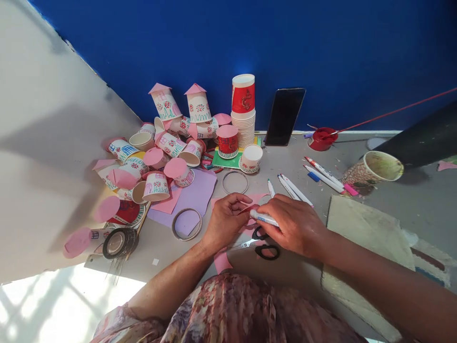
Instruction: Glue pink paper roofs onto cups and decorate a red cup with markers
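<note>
Over the near middle of the table, my left hand [228, 219] pinches a small piece of pink paper [249, 208] between its fingertips. A white glue tube [263, 217] with blue print is gripped in my right hand [294, 224], its tip against or very near the paper. Beneath my hands lie scissors [268, 252] with black handles, partly covered, and pink paper scraps [222, 261]. A ring of tape [187, 224] rests left of my left hand, partly on a lilac sheet [203, 186]. Another ring [235, 182] lies just beyond my hands.
Decorated paper cups [157, 186] with pink paper roofs crowd the left. Behind stand a cup stack [243, 128] and a phone [284, 116] leaning on the blue wall. Felt-tip pens [323, 178], a red pot [323, 139], a patterned cup [371, 171] and a pale cloth [367, 238] lie right.
</note>
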`<move>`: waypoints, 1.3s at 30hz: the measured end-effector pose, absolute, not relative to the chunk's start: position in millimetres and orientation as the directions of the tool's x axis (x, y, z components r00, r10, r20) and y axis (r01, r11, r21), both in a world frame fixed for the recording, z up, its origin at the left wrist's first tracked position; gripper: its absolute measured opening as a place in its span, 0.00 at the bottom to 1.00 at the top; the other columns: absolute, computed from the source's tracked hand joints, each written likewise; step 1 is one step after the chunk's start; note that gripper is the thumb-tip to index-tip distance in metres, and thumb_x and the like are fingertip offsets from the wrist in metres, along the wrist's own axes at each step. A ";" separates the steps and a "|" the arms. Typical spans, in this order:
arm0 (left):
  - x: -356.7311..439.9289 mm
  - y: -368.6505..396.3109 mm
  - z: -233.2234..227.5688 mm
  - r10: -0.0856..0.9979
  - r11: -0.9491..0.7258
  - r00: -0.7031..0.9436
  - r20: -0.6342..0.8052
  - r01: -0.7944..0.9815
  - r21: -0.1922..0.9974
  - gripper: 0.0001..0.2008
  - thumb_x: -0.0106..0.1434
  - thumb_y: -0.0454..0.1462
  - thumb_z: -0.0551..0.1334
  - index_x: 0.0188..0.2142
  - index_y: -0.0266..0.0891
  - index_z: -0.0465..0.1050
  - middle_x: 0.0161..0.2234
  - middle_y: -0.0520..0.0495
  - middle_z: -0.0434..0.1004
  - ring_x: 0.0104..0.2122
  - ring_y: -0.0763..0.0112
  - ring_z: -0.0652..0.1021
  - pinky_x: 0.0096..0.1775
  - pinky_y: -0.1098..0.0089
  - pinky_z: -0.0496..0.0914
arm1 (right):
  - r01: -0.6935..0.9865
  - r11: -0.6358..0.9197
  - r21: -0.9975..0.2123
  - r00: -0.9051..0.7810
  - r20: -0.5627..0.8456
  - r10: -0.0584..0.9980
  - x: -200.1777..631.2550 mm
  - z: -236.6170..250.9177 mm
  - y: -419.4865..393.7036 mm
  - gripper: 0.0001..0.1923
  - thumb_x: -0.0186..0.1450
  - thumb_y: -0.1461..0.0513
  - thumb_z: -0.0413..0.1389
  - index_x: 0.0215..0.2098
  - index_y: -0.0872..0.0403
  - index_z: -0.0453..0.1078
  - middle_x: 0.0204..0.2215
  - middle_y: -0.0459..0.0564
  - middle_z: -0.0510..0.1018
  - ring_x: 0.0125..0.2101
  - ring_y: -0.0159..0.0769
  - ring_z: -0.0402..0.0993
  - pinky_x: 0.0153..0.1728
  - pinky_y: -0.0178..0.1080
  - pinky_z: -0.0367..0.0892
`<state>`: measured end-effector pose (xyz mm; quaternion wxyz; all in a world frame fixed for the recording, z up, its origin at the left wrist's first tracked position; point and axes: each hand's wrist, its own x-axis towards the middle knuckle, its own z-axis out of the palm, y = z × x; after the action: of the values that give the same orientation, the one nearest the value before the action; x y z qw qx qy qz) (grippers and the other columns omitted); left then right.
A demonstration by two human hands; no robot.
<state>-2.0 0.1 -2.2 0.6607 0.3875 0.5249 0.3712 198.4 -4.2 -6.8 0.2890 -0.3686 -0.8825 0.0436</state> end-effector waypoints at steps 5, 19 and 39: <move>-4.9 1.4 -0.4 0.899 0.424 0.167 -0.404 -0.104 0.900 0.16 0.48 0.37 0.74 0.37 0.39 0.78 0.26 0.56 0.79 0.24 0.74 0.77 0.28 0.72 0.75 | 0.579 0.697 -0.423 -0.528 0.458 0.716 197.2 -13.1 -3.7 0.02 0.74 0.61 0.58 0.44 0.51 0.72 0.33 0.49 0.84 0.35 0.39 0.81 0.35 0.39 0.69; -4.8 7.0 3.3 0.897 0.442 0.109 -0.429 -0.151 0.884 0.20 0.44 0.37 0.77 0.38 0.37 0.77 0.28 0.51 0.85 0.27 0.69 0.81 0.32 0.68 0.79 | 0.632 0.569 -0.526 -0.395 0.413 0.820 194.4 -8.6 -2.3 0.04 0.72 0.59 0.61 0.41 0.51 0.74 0.32 0.48 0.85 0.34 0.37 0.82 0.35 0.37 0.67; -3.4 1.8 2.4 0.883 0.468 0.130 -0.450 -0.183 0.865 0.21 0.46 0.37 0.77 0.39 0.36 0.76 0.30 0.49 0.85 0.26 0.70 0.80 0.33 0.63 0.82 | 0.620 0.740 -0.262 -0.541 0.541 0.644 198.5 -3.2 -4.1 0.06 0.76 0.61 0.57 0.42 0.54 0.76 0.29 0.48 0.81 0.32 0.39 0.74 0.35 0.39 0.62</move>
<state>-3.4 1.8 2.4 0.6747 0.3316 0.5280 0.3951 198.5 -4.1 -3.2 0.3162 -0.3602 -0.8774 0.0193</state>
